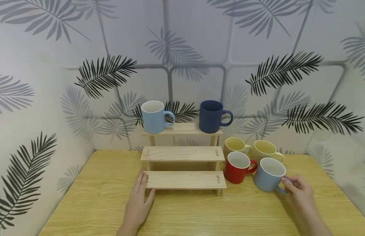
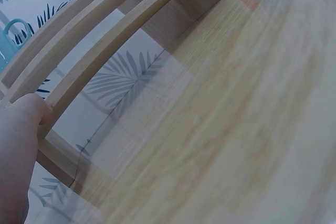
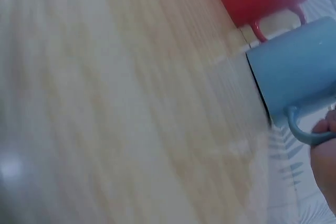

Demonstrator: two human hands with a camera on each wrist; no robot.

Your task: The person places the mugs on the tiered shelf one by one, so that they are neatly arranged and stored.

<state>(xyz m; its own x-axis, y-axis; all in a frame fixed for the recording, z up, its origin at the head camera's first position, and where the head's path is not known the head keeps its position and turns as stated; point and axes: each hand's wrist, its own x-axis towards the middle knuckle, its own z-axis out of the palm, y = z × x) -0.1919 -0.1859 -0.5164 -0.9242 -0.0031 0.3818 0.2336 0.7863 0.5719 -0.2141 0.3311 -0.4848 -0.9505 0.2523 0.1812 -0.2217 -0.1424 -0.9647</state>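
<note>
At rack's edge (image 2: pixel 115 39), left hand (image 1: pixel 138 201) (right (image 1: pixel 301 193) pinches mug (image 1: pixel 267 178)).

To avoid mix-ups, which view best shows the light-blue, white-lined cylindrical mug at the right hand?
Head view: the light-blue mug shows rim, interior and body, the right hand hiding part of its handle. Right wrist: side and handle, cropped. Left wrist: at most a sliver.

Hidden, cropped, blurred
Cannot see the left yellow mug's (image 1: pixel 234 145) base behind the red mug (image 1: pixel 234 173), nor all the right hand (image 3: pixel 325 167), cropped in its wrist view; see tabletop (image 3: pixel 115 103) there only blurred.
</note>
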